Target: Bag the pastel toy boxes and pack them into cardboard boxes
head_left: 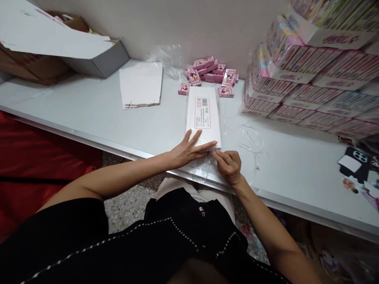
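A white box (192, 114) with a red-framed printed label lies on the table in front of me, inside a clear plastic bag (201, 167) whose near end hangs toward the table edge. My left hand (194, 148) rests on the near end of the box with its fingers spread. Right beside it, my right hand (227, 163) is closed, thumb and fingertips pinching the bag's film at the box's near right corner. Beyond the box sits a loose pile of small pink picture boxes (207, 71).
Folded white cardboard sheets (140, 85) lie left of the pile. Wrapped stacks of pink display boxes (278, 75) stand at the right. A grey carton (103, 59) is at the back left. Loose clear film and a black phone-shaped item (353, 163) lie on the right.
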The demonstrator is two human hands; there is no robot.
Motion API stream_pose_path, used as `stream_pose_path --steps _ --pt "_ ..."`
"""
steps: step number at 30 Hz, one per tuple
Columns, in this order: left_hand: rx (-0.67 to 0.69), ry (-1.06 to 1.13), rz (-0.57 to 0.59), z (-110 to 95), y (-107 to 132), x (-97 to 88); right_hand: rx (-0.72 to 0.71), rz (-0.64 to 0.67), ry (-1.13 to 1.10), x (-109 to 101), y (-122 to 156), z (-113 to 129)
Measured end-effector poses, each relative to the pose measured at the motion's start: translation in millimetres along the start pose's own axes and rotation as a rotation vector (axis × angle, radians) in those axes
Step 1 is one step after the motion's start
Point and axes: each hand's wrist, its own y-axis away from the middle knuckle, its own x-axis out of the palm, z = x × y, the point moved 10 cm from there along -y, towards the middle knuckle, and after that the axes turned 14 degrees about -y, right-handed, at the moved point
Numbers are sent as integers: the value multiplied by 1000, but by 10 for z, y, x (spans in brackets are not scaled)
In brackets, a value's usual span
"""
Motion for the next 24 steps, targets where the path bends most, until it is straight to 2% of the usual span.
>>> stream_pose_path --steps 3,7,11,14,18,21,24 --pt "9 -8 -19 -2 0 8 -25 -16 8 65 7 -20" --pt "-14 56 9 20 -29 75 0 43 82 153 36 -123" --pt "-38 146 41 36 -58 180 123 116 62 20 97 -166" --pt "-50 183 0 52 -54 173 145 188 -52 -106 168 75" --pt "-66 208 -83 74 -32 80 73 355 -168 98 338 569" --pt "-72 202 -80 81 -33 59 90 301 -80 243 403 649" --pt "-58 199 -9 70 -48 103 53 244 -93 256 383 642"
